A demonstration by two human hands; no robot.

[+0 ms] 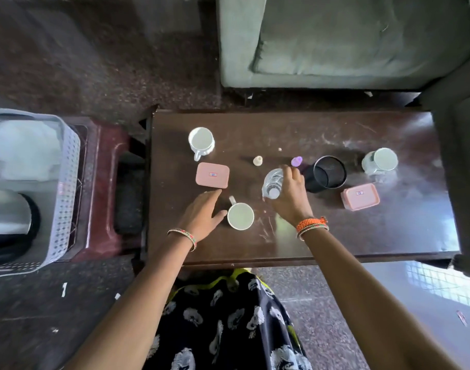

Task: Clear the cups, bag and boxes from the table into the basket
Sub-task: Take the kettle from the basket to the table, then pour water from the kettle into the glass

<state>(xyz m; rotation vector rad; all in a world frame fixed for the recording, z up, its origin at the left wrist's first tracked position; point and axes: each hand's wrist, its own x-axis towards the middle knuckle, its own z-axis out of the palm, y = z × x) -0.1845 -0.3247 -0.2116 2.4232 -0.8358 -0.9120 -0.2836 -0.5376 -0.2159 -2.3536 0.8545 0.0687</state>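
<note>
Gripping clear ribbed bottle (273, 182), right hand (290, 194), glossy dark table (335, 236)

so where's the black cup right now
In the head view the black cup stands upright right of the table's centre, just beyond the right hand, with a pink box to its near right.

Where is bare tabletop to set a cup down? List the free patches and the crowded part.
Free: the near edge of the table right of the right hand, below the right pink box, and the far strip beyond the black cup. Crowded: the middle, around the bottle and both hands.
</note>
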